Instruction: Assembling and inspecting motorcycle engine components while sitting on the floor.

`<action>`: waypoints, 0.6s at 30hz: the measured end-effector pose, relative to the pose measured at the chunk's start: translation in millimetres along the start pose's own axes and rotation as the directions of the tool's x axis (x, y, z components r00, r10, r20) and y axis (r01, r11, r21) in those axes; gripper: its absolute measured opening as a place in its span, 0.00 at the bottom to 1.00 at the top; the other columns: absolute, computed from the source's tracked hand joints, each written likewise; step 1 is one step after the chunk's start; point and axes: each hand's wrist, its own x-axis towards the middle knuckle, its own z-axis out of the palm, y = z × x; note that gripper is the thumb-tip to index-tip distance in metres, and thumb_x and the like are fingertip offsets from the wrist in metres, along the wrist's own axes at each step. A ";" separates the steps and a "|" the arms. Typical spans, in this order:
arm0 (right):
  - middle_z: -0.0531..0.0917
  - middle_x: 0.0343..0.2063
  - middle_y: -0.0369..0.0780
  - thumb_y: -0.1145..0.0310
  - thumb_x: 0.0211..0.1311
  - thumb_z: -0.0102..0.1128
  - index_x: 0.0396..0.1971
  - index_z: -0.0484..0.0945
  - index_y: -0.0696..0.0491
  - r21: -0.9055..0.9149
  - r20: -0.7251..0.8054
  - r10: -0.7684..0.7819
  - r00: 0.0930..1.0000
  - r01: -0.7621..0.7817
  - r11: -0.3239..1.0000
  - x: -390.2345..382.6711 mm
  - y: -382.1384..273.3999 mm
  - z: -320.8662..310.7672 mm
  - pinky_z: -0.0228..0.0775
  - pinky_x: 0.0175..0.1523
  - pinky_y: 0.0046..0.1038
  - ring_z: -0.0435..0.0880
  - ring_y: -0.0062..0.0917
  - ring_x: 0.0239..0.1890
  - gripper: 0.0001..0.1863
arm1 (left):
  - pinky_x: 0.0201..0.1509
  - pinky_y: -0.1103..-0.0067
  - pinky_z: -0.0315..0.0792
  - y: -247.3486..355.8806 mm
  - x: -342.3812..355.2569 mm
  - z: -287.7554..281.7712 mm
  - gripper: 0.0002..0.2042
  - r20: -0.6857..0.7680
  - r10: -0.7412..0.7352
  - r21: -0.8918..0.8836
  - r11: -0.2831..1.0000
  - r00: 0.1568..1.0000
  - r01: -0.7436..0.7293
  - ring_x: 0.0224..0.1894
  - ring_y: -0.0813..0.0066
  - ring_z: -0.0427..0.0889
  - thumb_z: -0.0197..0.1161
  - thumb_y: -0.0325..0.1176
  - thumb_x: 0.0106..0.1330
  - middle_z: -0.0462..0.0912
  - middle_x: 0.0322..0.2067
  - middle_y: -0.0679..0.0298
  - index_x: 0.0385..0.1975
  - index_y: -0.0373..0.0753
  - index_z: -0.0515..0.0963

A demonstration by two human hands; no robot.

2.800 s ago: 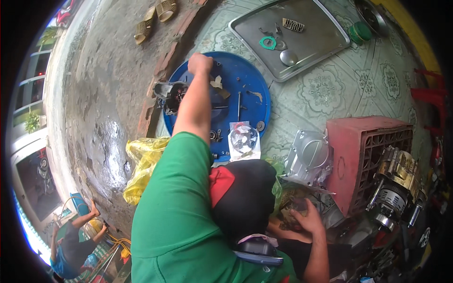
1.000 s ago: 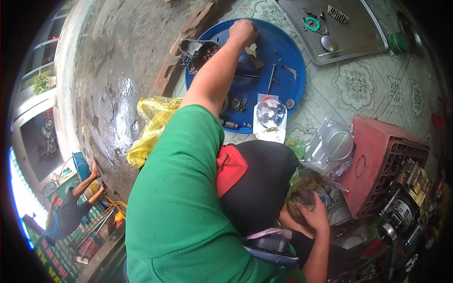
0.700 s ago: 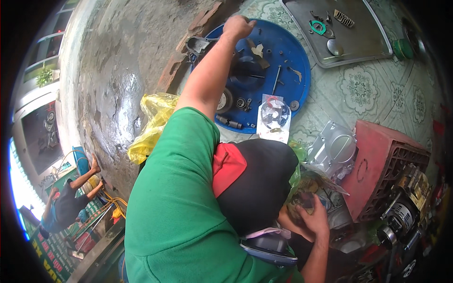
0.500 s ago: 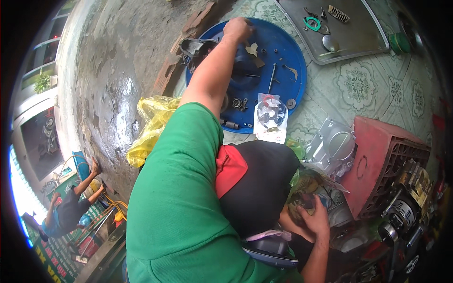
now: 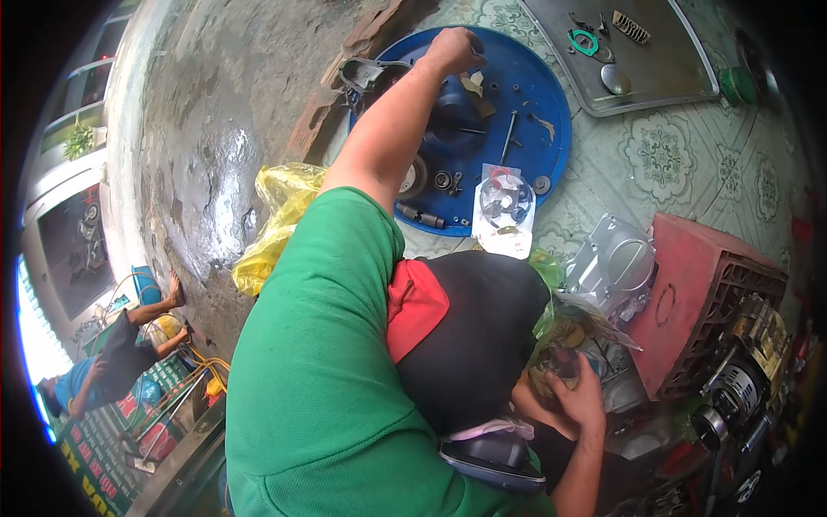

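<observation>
My left hand (image 5: pixel 452 50) reaches across the blue round tray (image 5: pixel 538 164) to its far edge, fingers curled around something dark, mostly hidden. Beside that arm lie a metal casing (image 5: pixel 362 77), pale scraps (image 5: pixel 472 84), a long bolt (image 5: pixel 511 133), bearings (image 5: pixel 443 181) and a clear-packed part on white card (image 5: pixel 504 207). At lower right, my right hand (image 5: pixel 575 388) grips something indistinct in or beside a crumpled plastic bag (image 5: pixel 544 323). A head in a black-and-red cap (image 5: pixel 465 336) hides the middle, next to a green-shirted shoulder (image 5: pixel 319 362).
A metal tray (image 5: pixel 655 77) holds small parts. At right are a silver engine cover (image 5: pixel 622 263), red crate (image 5: pixel 663 302) and engine (image 5: pixel 732 388). A yellow bag (image 5: pixel 267 250) lies left of the arm. Another person (image 5: pixel 112 370) works at far left among hoses and poles.
Since the oldest frame the view has shifted, so the trays sit higher and further right. My left hand has shifted slightly along the tray's far edge. The person at left has changed posture.
</observation>
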 end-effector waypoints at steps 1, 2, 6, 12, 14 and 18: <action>0.85 0.41 0.50 0.62 0.50 0.72 0.54 0.70 0.61 -0.017 -0.002 0.013 1.000 -0.014 1.000 -0.8 -0.7 0.3 0.75 0.50 0.36 0.85 0.42 0.46 0.33 | 0.50 0.71 0.78 0.4 -1.6 -0.1 0.16 0.006 -0.006 0.076 0.997 1.000 0.006 0.42 0.61 0.85 0.73 0.43 0.50 0.87 0.39 0.60 0.39 0.48 0.86; 0.85 0.41 0.50 0.62 0.50 0.72 0.54 0.70 0.61 -0.018 -0.004 0.015 1.000 -0.015 1.000 -1.6 -0.3 0.9 0.75 0.50 0.36 0.85 0.42 0.46 0.33 | 0.50 0.71 0.78 -1.3 -2.1 1.6 0.16 0.005 -0.005 0.073 0.997 1.000 0.004 0.42 0.61 0.85 0.73 0.43 0.50 0.87 0.39 0.60 0.39 0.48 0.86; 0.85 0.41 0.52 0.60 0.50 0.72 0.55 0.69 0.62 -0.033 -0.019 0.040 0.999 -0.041 0.999 -4.2 6.6 3.2 0.75 0.51 0.36 0.85 0.43 0.47 0.35 | 0.50 0.71 0.78 -2.3 -4.5 -1.3 0.16 0.080 0.009 0.127 0.992 0.997 -0.019 0.43 0.61 0.85 0.73 0.42 0.50 0.87 0.38 0.61 0.39 0.48 0.87; 0.84 0.43 0.51 0.59 0.50 0.73 0.55 0.69 0.62 -0.048 -0.020 0.038 0.999 -0.038 0.998 -3.1 9.1 6.3 0.74 0.53 0.36 0.84 0.43 0.48 0.36 | 0.49 0.70 0.79 15.3 -12.6 14.5 0.15 0.195 0.237 0.028 0.969 0.952 -0.247 0.42 0.59 0.85 0.72 0.40 0.50 0.87 0.37 0.59 0.38 0.47 0.86; 0.84 0.43 0.51 0.59 0.51 0.72 0.56 0.69 0.62 -0.043 -0.017 0.041 0.999 -0.042 0.998 -2.9 8.1 5.8 0.74 0.53 0.36 0.84 0.42 0.48 0.36 | 0.47 0.68 0.79 34.4 -17.0 16.6 0.14 0.322 0.192 0.201 0.943 0.927 -0.265 0.40 0.57 0.85 0.72 0.41 0.51 0.86 0.35 0.57 0.37 0.46 0.86; 0.84 0.43 0.51 0.58 0.50 0.72 0.56 0.69 0.62 0.006 -0.002 0.029 1.000 -0.029 1.000 -2.8 9.2 4.6 0.74 0.53 0.36 0.84 0.43 0.49 0.36 | 0.47 0.68 0.79 27.2 -11.0 20.0 0.14 0.314 0.183 0.234 0.936 0.932 -0.263 0.41 0.57 0.85 0.71 0.44 0.53 0.86 0.35 0.57 0.36 0.46 0.87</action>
